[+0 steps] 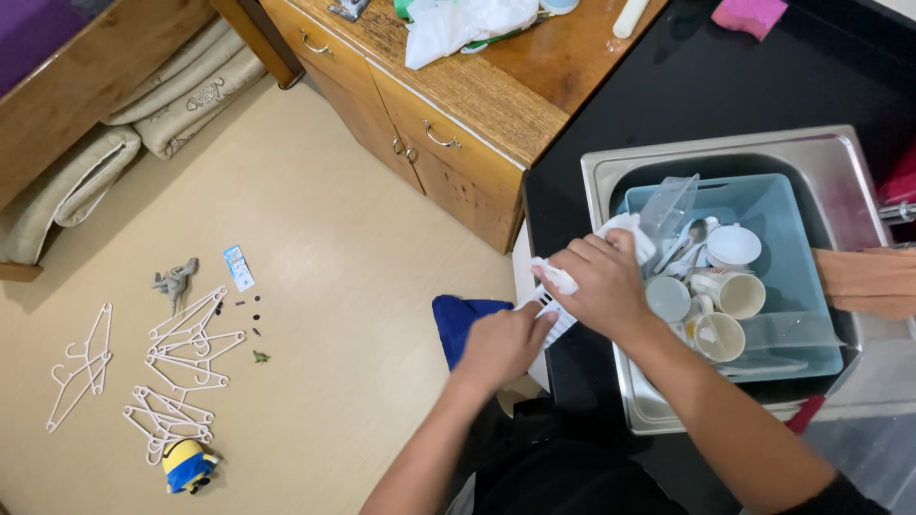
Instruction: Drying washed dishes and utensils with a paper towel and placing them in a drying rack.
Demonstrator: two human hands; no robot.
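White slotted plastic piece (551, 315) at black counter (668, 95) edge, 9 o'clock of steel sink (840, 153). Step in hand, by look: wiping or drying piece with white cloth (555, 278). Right hand (599, 284) clenched over cloth, pressing on piece's top end; left hand (501, 341) grasping piece's lower end at 7 o'clock of right. Next move likely calls for firm left hold while cloth rubs. Blue tub (773, 205) in sink holds cups (735, 294). White hangers (181, 367) on floor, far 9 o'clock.
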